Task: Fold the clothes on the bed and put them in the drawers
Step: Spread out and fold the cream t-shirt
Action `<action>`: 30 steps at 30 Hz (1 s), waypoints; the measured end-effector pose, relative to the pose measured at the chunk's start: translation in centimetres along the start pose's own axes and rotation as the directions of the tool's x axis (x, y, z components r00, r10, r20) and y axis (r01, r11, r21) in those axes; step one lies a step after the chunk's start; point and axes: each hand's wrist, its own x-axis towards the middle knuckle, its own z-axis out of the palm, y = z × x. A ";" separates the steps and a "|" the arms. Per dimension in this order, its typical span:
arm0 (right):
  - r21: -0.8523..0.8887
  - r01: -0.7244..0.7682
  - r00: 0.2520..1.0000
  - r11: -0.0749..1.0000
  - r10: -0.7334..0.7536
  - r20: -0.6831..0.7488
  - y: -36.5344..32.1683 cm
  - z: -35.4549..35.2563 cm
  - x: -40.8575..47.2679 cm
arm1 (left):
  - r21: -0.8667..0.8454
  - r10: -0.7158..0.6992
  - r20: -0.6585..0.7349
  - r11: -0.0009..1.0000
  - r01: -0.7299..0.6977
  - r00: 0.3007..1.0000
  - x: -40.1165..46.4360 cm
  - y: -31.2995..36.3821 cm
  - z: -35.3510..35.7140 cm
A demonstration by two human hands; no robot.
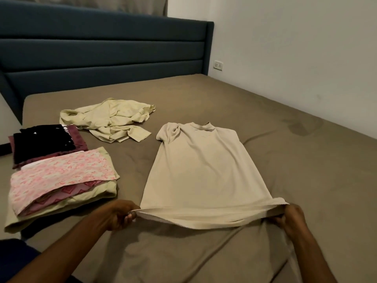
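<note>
The bed (265, 123) has a brown sheet. Its near edge runs just below the two hands. A white wall (295, 58) stands along the bed's right side, past the right hand. A blue headboard (102, 54) stands at the far end, well away from both hands. There is a lot of bare sheet to the right of the right hand and far beyond it, up to the wall and the headboard. Between the arms the sheet is bare too, with some long wrinkles.

The left hand (120, 215) has its fingers curled round the left corner of the hem of a beige shirt (204, 170). The right hand (291, 217) has its fingers curled round the right corner of the same hem. The hem is stretched tight between the two hands and lifted a little off the sheet, with a shadow under it. The rest of the shirt lies flat on the bed, going away from the hands, with its collar at the far end. One sleeve is bunched up on the far left of the shirt.

Just left of the left hand is a pile of folded clothes (61, 180), with a pink flowery one on top. Behind that pile is a smaller pile with a black cloth (42, 144) on top. Farther off, left of the shirt's collar, a pale yellow shirt (110, 119) lies crumpled, apart from the beige shirt.
</note>
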 end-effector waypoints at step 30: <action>0.574 0.318 0.871 0.754 -0.472 0.138 -20.6 0.8 -5.9 | -0.312 0.690 -0.282 0.591 -0.744 0.667 -15.8 8.4 0.2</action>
